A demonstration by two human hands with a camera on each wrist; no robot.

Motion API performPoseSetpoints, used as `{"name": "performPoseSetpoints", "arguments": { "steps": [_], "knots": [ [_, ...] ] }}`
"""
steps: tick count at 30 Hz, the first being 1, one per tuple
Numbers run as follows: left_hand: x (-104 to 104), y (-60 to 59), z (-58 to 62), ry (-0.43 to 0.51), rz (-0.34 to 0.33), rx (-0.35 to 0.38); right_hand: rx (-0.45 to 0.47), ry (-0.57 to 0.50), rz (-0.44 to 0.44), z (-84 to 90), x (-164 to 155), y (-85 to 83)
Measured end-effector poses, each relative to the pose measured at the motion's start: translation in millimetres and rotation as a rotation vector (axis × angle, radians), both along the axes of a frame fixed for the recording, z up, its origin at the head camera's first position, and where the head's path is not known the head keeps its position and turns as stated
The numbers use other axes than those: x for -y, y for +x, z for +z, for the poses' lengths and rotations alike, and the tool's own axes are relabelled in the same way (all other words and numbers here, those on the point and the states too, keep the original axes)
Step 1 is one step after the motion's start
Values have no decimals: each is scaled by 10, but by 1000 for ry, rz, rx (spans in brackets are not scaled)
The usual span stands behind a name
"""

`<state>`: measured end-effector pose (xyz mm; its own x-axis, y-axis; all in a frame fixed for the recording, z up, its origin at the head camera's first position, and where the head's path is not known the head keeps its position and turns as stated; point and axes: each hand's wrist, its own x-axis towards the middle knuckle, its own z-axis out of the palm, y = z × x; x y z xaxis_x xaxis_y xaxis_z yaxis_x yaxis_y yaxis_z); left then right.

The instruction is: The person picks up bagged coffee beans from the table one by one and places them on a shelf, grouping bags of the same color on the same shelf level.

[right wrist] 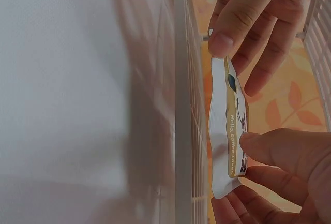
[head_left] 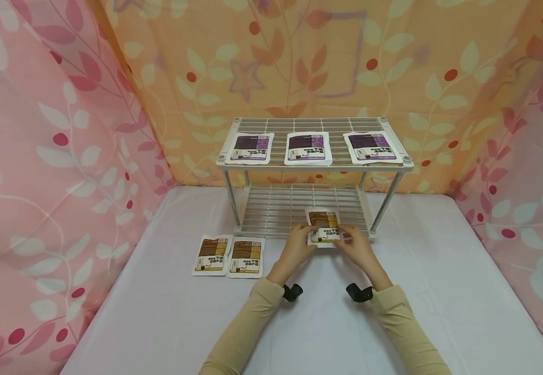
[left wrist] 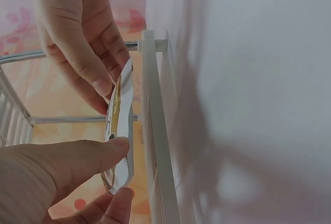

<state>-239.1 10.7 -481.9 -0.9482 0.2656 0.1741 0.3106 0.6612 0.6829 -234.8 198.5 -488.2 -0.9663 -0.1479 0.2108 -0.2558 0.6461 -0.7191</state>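
Note:
Both hands hold one brown-and-yellow coffee pouch (head_left: pixel 324 237) at the front edge of the wire rack's lower shelf (head_left: pixel 271 208). My left hand (head_left: pixel 298 245) pinches its left side, thumb on the printed face and fingers behind. On the opposite side, my right hand (head_left: pixel 357 249) pinches it the same way. Edge-on in the left wrist view, the pouch (left wrist: pixel 124 131) is just above the shelf's rail (left wrist: pixel 155 115). "Hello, Coffee Lover" is readable on the pouch (right wrist: pixel 234 131) in the right wrist view. Whether it touches the shelf wires I cannot tell.
Three purple pouches, left (head_left: pixel 251 148), middle (head_left: pixel 307 148) and right (head_left: pixel 374 147), lie on the rack's upper shelf (head_left: pixel 315 167). Two more brown-and-yellow pouches, left (head_left: pixel 211 255) and right (head_left: pixel 245 257), lie on the white table (head_left: pixel 159 312). Metal posts (head_left: pixel 387 200) flank the lower shelf.

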Motion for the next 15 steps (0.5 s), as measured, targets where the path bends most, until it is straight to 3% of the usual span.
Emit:
{"name": "performPoseSetpoints", "arguments": {
  "steps": [8, 15],
  "knots": [
    [-132, -69, -53, 4, -16, -44, -95, 10, -43, 9, -64, -15],
    [-237, -103, -61, -22, -14, -94, -125, 61, -53, 22, -118, -30]
  ]
}}
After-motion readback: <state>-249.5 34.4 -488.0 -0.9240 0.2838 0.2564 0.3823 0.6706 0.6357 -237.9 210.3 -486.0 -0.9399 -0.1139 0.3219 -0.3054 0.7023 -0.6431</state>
